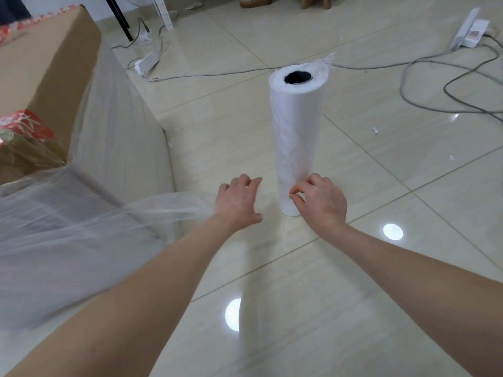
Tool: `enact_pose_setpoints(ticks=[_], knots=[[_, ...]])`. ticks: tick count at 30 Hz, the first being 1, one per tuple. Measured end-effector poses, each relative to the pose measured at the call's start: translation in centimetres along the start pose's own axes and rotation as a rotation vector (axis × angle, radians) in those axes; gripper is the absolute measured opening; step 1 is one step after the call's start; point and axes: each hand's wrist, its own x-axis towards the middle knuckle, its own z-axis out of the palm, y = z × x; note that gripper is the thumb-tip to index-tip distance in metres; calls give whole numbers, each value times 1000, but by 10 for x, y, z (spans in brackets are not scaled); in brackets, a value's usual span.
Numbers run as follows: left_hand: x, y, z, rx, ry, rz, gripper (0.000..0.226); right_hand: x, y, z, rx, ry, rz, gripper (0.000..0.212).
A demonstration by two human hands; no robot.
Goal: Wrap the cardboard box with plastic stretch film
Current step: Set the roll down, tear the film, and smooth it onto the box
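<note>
One roll of stretch film stands upright on the tiled floor at the middle of the view, its dark core hole facing up and a ragged film edge at its top rim. One cardboard box sits at 9 to 10 o'clock, its near sides already covered in cloudy film. A loose film band trails from it toward the left wrist.

Two hands reach for the roll's base. The left hand, at 7 o'clock of the roll, has its fingers spread, loosely bent, gripping nothing. The right hand, at 5 o'clock, pinches the roll's outer layer with thumb and forefinger.

Bare floor lies open between roll and box. Cables and two power strips, one at 2 o'clock and one at 11 o'clock, lie well apart from the roll.
</note>
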Motion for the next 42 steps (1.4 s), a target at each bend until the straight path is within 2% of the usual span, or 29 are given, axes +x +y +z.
enact_pose_setpoints(ticks=[3,8,11,14,17,20,23,25,27,29,31,32,34,37,39,40,42], knots=[[13,21,0,69,-18,49,75,0,0,-2,-16,8,-15,19],[16,25,5,-94,-125,-117,32,-3,6,-5,-20,-2,-58,20],[9,17,6,-295,-169,-142,25,-5,10,-7,36,55,-85,20],[1,11,8,-319,-198,-61,25,-6,8,-6,100,125,-192,32],[-2,8,8,-318,-185,-39,25,-5,-3,4,-77,-74,-250,47],[-4,4,7,-319,-155,-43,26,3,-14,20,-208,-307,-182,55],[-5,1,9,-328,-116,-11,25,8,-17,26,-235,-339,-144,42],[-5,0,11,-346,-94,-9,24,10,-17,28,-232,-291,-124,27],[-3,-5,11,-432,-100,-64,23,12,-19,30,-195,-226,-78,23],[-1,-12,8,-656,-36,-146,29,13,-19,31,-148,-187,-28,26],[2,-15,1,-984,172,-261,34,11,-16,32,-105,-160,-4,25],[3,-15,-5,-1066,306,-301,38,11,-15,33,-86,-147,8,25],[3,-14,-14,-942,481,-234,53,9,-13,34,-44,-124,41,24],[1,-5,-22,-442,567,172,64,4,-12,36,40,-78,100,22],[-2,9,-12,-135,433,367,66,0,-12,39,76,-60,131,21],[-2,16,-5,-1,287,381,67,-2,-12,41,90,-50,151,21],[1,24,11,153,24,271,66,-4,-12,43,125,-27,195,21]])
